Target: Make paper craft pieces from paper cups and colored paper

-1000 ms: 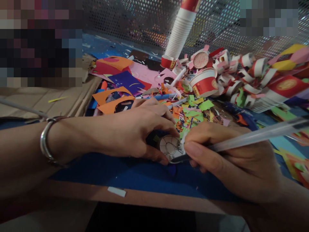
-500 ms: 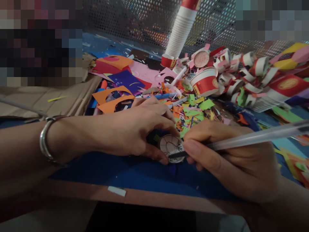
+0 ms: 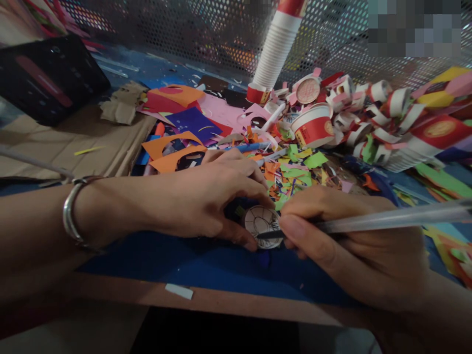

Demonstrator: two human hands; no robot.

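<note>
A small round white disc (image 3: 258,221) with dark drawn lines lies at the table's near side. My left hand (image 3: 217,196) curves around it, thumb at its lower left edge and fingers at its upper edge, gripping it. My right hand (image 3: 354,250) is closed around a pen (image 3: 387,217) with a clear barrel and dark front end. The pen's tip touches or hovers just over the lower part of the disc; I cannot tell which. Coloured paper scraps (image 3: 295,172) lie just beyond both hands.
A stack of paper cups (image 3: 276,49) rises at the back before a perforated metal panel (image 3: 177,34). A red-and-white cup (image 3: 313,125) and cut cup pieces (image 3: 376,113) crowd the right. Cardboard (image 3: 47,147) and a black box-like object (image 3: 55,78) are at left.
The pen's tip has shifted slightly up on the disc, and its rear end has dipped a little. My left hand stays around the disc.
</note>
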